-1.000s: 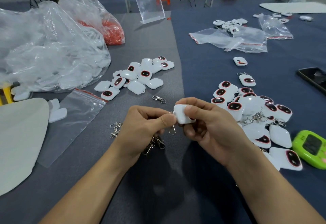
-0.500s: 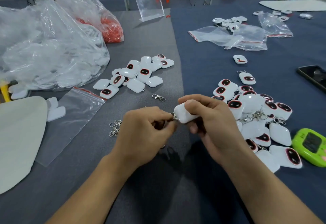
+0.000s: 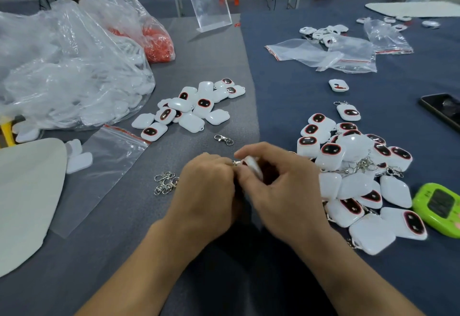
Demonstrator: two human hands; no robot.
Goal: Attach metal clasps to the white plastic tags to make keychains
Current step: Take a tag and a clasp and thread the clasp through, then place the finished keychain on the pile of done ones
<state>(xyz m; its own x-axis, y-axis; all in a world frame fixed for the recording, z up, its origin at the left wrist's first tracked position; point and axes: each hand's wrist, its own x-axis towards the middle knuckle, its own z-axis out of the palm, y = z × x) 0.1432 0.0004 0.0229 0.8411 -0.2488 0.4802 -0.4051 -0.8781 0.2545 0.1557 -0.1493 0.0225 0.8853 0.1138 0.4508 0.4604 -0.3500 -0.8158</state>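
Grey cloth tabletop [image 3: 211, 54], pinching metal clasp [image 3: 235, 163] in left hand [image 3: 206, 191], gripping white plastic tag [image 3: 254, 166] in right hand [image 3: 286, 191], loose clasps [image 3: 165, 182] beside.

White tag [image 3: 254, 167], tilted, partly hidden, silver clasp [image 3: 236, 163] touching its left end

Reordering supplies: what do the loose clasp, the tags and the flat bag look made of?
Clasp: likely metal, polished silver, with bright glints. Tags: probably hard plastic, glossy white, showing soft highlights. Bag: thin clear plastic film; the grey table shows through it, red strip along its mouth.
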